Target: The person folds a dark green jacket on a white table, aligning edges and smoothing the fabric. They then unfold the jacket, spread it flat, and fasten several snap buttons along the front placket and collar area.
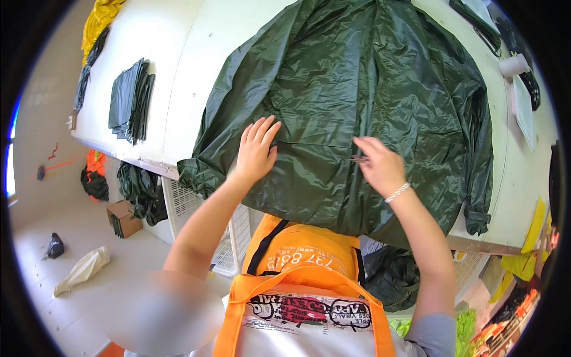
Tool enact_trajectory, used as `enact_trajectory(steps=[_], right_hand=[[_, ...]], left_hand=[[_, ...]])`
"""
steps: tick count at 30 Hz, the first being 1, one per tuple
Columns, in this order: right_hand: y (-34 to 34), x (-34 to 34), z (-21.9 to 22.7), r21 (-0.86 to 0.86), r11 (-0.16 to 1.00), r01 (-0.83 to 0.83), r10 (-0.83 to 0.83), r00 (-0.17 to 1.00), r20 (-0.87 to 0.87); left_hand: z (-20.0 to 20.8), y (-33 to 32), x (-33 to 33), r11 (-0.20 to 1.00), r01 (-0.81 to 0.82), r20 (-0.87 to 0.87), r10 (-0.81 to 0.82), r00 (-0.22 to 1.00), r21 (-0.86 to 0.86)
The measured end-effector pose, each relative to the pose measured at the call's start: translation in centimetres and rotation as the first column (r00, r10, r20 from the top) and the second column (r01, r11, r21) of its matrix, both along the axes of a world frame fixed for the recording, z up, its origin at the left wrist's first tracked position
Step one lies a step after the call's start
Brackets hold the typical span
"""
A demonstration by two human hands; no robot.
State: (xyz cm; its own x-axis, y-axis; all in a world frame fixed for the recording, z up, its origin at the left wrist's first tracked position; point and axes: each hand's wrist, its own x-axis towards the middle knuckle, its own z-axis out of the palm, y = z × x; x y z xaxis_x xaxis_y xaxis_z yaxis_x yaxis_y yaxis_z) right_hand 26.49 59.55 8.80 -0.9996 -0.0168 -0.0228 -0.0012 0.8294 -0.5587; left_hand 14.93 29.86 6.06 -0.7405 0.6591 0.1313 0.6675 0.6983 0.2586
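Note:
A dark green, shiny raincoat (404, 95) lies spread over the white table, its front seam running down the middle and its lower edge hanging over the near side. My left hand (257, 150) rests flat on the left half of the coat, fingers stretched out and slightly apart. Close to the middle seam, my right hand (382, 165) is closed round small thread snips (358, 159). Their dark tips point left over the cloth; the rest is hidden in my fingers. A white band circles my right wrist.
Folded dark green pieces (131, 100) lie on the table (184, 65) at the left. A white cup (514, 65) stands at the far right. Below the left edge are a cardboard box (124, 218) and white plastic crates (223, 238). An orange apron (303, 249) covers my lap.

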Motion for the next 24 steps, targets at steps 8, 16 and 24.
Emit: enact_trajectory(steps=[8,16,24], right_hand=[[-4.7,-5.0,-5.0,0.011,0.990,0.138,-0.136,0.985,-0.108],[-0.7,-10.8,-9.4,-0.425,0.669,0.609,-0.532,0.792,0.299],[-0.4,-12.1,-6.0,-0.394,0.575,0.717,-0.674,0.688,0.269]], left_hand=[[-3.2,-2.0,-8.2,0.972,-0.013,0.218,-0.039,0.975,0.233],[-2.5,0.2,-13.6,0.938,-0.344,0.731,0.263,0.630,-0.042],[-2.7,-0.2,-13.6,0.948,-0.315,0.719,0.185,0.670,0.049]])
